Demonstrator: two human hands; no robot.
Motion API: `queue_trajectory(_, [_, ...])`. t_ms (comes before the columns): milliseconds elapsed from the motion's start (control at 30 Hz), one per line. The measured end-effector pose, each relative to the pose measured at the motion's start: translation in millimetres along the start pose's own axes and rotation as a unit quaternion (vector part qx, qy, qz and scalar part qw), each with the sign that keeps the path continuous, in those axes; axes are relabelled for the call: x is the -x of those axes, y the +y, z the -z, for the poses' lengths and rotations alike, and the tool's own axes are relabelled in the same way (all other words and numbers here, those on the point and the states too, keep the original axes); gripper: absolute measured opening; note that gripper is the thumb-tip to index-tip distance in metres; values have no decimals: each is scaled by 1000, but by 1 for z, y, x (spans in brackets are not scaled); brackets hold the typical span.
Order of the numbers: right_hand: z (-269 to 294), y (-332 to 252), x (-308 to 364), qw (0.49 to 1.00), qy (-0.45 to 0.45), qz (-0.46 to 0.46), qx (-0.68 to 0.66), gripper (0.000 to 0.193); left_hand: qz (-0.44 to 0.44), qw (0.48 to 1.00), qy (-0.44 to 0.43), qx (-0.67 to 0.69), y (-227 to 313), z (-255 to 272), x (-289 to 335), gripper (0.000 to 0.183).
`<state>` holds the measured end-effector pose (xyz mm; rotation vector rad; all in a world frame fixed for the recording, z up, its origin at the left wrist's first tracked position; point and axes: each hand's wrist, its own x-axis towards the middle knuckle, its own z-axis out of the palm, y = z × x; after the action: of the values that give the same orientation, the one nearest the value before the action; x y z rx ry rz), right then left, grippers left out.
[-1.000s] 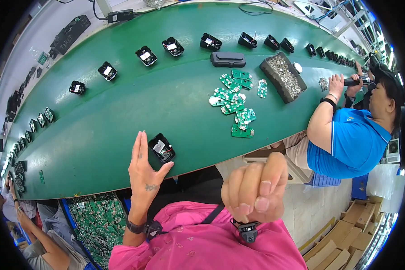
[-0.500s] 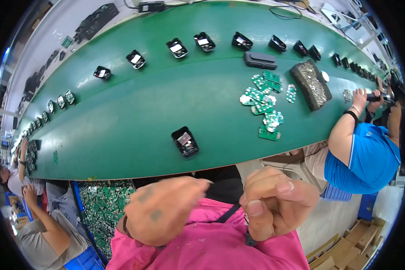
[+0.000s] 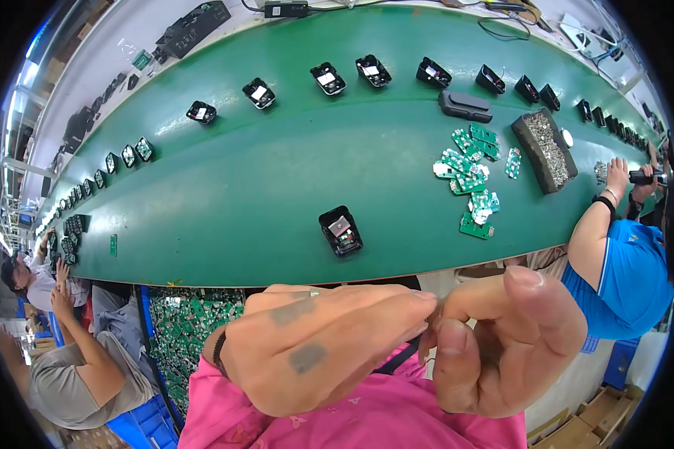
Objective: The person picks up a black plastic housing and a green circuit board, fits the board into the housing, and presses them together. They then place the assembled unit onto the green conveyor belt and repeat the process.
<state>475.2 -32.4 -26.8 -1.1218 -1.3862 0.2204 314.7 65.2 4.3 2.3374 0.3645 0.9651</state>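
Closest to the camera, the left hand [image 3: 329, 348] and the right hand [image 3: 502, 340] are raised in front of a pink shirt [image 3: 367, 419], fingertips meeting between them. Both are curled nearly closed; whether the grip of either pinches some small part at the meeting point cannot be told, as nothing shows there.

Just beyond the hands, near the front edge of the green bench [image 3: 240, 202], lies a black housing [image 3: 341, 231] with a small metal piece inside it — apart from both hands, untouched.

Farther right on the bench is a scatter of green circuit boards [image 3: 469, 168], and beside it a dark tray of small metal parts [image 3: 544, 148]. A black oblong casing [image 3: 465, 106] lies behind the boards. Along the far side runs a row of open black housings [image 3: 327, 78], curving away to the left.

At the right edge a co-worker in a blue shirt [image 3: 621, 277] holds a tool at the bench. Below the bench on the left sits a bin of green boards [image 3: 191, 329], with another person beside it.
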Motion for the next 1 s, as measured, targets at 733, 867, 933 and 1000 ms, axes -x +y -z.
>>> queue_trajectory(733, [-10, -15, -19, 973, -49, 128, 186, 53, -71, 997, -3, -22, -2, 8, 6, 32])
queue_trajectory(867, [-13, -9, -15, 973, -24, 143, 181, 51, -94, 994, 22, -47, -4, 1, 5, 32])
queue_trajectory(933, [-12, -6, -18, 970, -16, 158, 183, 51, -96, 993, 38, -60, -4, -2, 5, 33])
queue_trajectory(1000, [-9, -5, -21, 970, -59, 164, 172, 47, -95, 992, 47, -72, -4, -3, 4, 32])
